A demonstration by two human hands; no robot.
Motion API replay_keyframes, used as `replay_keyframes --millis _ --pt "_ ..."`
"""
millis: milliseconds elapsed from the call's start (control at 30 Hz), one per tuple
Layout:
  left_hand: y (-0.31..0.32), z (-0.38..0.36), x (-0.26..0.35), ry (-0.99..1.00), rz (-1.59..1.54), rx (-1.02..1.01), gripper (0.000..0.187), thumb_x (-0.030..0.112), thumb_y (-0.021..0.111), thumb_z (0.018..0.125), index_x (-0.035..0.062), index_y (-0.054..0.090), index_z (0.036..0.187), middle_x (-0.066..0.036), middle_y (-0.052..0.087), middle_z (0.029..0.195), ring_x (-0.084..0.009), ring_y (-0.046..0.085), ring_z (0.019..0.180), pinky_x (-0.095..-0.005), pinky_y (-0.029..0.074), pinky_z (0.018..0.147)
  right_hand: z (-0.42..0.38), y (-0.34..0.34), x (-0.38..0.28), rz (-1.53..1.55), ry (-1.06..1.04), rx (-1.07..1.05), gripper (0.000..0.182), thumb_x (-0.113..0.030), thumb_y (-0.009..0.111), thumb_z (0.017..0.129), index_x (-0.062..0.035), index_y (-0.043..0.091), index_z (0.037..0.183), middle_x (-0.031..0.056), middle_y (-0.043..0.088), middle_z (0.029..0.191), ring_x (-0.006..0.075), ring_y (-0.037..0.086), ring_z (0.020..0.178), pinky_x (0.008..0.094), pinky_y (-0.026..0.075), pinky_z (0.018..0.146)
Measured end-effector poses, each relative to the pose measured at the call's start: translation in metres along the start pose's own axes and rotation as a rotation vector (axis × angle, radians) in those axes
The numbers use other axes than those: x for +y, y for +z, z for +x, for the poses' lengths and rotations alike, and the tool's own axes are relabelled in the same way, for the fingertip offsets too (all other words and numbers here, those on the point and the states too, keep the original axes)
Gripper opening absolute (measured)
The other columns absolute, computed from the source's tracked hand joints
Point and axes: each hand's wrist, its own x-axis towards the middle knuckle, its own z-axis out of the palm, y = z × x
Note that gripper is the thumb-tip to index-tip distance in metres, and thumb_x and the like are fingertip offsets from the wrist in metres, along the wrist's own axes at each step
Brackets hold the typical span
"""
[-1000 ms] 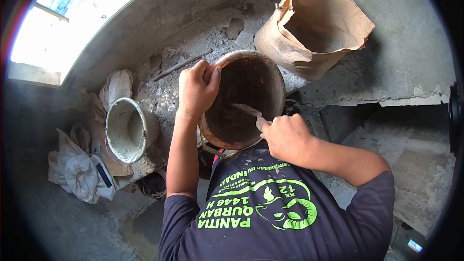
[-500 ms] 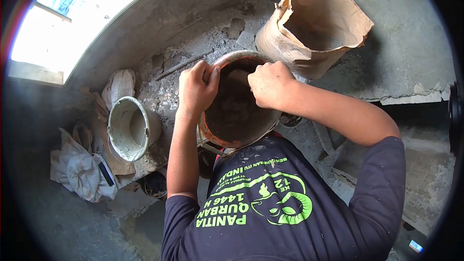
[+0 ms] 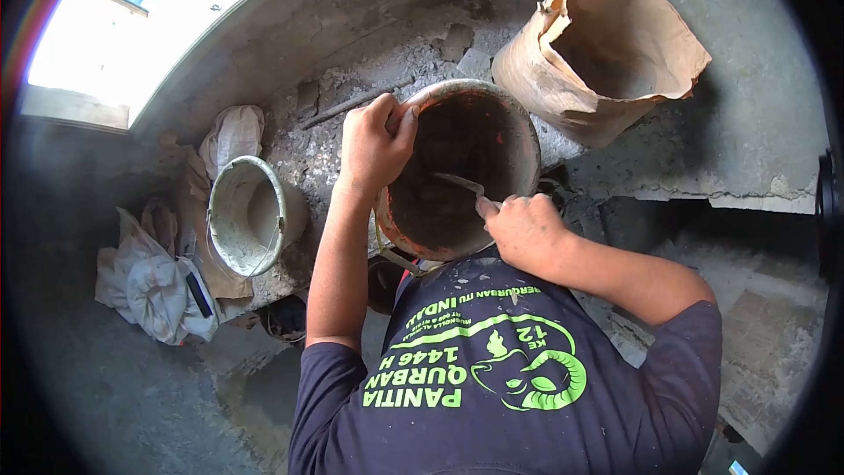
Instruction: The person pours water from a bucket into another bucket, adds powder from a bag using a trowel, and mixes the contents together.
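A bucket (image 3: 529, 145) with a worn, orange-stained rim is tilted in front of my body. My left hand (image 3: 376, 142) is closed over its left rim, thumb on the edge. On the near right side, my right hand (image 3: 526, 230) is wrapped round the handle of a trowel (image 3: 464, 183). The trowel's bent metal neck reaches into the bucket, and its blade is hard to make out in the dark interior. A dark grey mix (image 3: 431, 215) appears to lie inside, though shadow hides its depth.
A tall open brown paper sack (image 3: 541, 79) stands beyond the bucket at the right. A pale, mortar-smeared bucket (image 3: 230, 242) sits at the left, near crumpled white sacks (image 3: 151, 286). A stick (image 3: 353, 109) lies on the rubble-strewn ledge along the wall.
My right hand has moved from over the bucket toward its near right rim, and the trowel's neck now shows. My left hand still grips the rim. The view has shifted slightly.
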Motion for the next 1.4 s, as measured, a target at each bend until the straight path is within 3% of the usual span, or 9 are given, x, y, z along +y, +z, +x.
replay_keyframes --millis 233,367,600,700,833,967,1167,1300,1400 --pt "0.001 0.005 0.004 -0.017 -0.012 0.013 0.032 0.016 0.072 0.088 0.0000 0.051 0.070 -0.019 0.053 0.059 -0.0389 0.057 0.054 -0.0424 0.044 0.054 -0.025 -0.082 0.016 0.102 0.028 -0.044 0.030 -0.032 0.066 0.093 -0.0131 0.070 0.116 0.0123 0.072 0.074 0.0296 0.074 0.070 0.0425 0.055 0.058" --pt "0.002 0.005 0.006 -0.012 -0.033 0.019 0.032 0.016 0.072 0.088 -0.0001 0.052 0.069 -0.019 0.053 0.059 -0.0391 0.057 0.054 -0.0421 0.045 0.054 0.015 -0.056 0.026 0.107 0.067 -0.255 0.023 -0.029 0.070 0.087 -0.0078 0.077 0.083 0.0177 0.074 0.083 0.0327 0.075 0.081 0.0446 0.059 0.070" --pt "0.001 0.004 0.011 -0.015 -0.010 0.007 0.032 0.016 0.073 0.088 0.0001 0.052 0.069 -0.020 0.054 0.059 -0.0397 0.059 0.055 -0.0432 0.045 0.055 0.087 -0.076 0.046 -0.091 0.126 -0.226 0.027 -0.026 0.074 0.072 -0.0077 0.080 0.091 0.0143 0.077 0.095 0.0269 0.076 0.092 0.0403 0.060 0.079" --pt "-0.001 -0.005 0.009 -0.014 -0.034 0.009 0.032 0.016 0.073 0.088 0.0001 0.052 0.069 -0.020 0.055 0.059 -0.0397 0.060 0.056 -0.0433 0.045 0.055 0.074 -0.102 0.032 -0.185 0.103 -0.253 0.023 -0.025 0.074 0.074 -0.0088 0.079 0.089 0.0144 0.077 0.097 0.0251 0.076 0.092 0.0390 0.060 0.077" --pt "-0.004 -0.002 0.004 -0.030 -0.050 0.027 0.030 0.016 0.072 0.088 0.0003 0.054 0.070 -0.020 0.056 0.059 -0.0398 0.061 0.057 -0.0434 0.046 0.055 0.031 -0.123 0.029 -0.108 0.046 -0.150 0.018 -0.025 0.071 0.085 -0.0087 0.077 0.084 0.0156 0.073 0.076 0.0307 0.075 0.074 0.0428 0.058 0.062" --pt "-0.002 0.000 -0.002 -0.029 -0.070 0.039 0.028 0.016 0.071 0.088 0.0001 0.055 0.071 -0.020 0.057 0.060 -0.0404 0.062 0.059 -0.0433 0.048 0.057 -0.002 -0.105 0.013 0.187 0.106 -0.189 0.028 -0.032 0.060 0.096 -0.0094 0.071 0.109 0.0216 0.072 0.079 0.0402 0.073 0.076 0.0526 0.058 0.068" --pt "-0.002 0.006 -0.001 -0.058 -0.057 0.010 0.029 0.016 0.071 0.088 0.0000 0.054 0.070 -0.020 0.056 0.060 -0.0406 0.062 0.058 -0.0430 0.047 0.056 0.022 -0.059 0.035 0.277 0.111 -0.382 0.032 -0.033 0.056 0.098 -0.0072 0.074 0.105 0.0241 0.073 0.086 0.0408 0.073 0.088 0.0519 0.058 0.080" --pt "-0.001 0.006 0.003 -0.037 -0.064 -0.002 0.031 0.016 0.072 0.088 0.0001 0.052 0.069 -0.020 0.055 0.060 -0.0407 0.059 0.056 -0.0431 0.045 0.055 0.049 -0.078 0.045 -0.056 0.092 -0.353 0.034 -0.033 0.064 0.094 -0.0022 0.077 0.090 0.0199 0.075 0.087 0.0351 0.075 0.088 0.0455 0.058 0.078" --pt "0.000 0.007 -0.003 -0.027 -0.048 0.008 0.027 0.016 0.071 0.090 -0.0025 0.057 0.075 -0.016 0.053 0.059 -0.0257 0.048 0.049 -0.0376 0.041 0.053 0.049 -0.102 0.053 -0.038 0.107 -0.324 0.034 -0.034 0.062 0.095 -0.0045 0.077 0.091 0.0200 0.075 0.087 0.0357 0.074 0.087 0.0457 0.058 0.078"
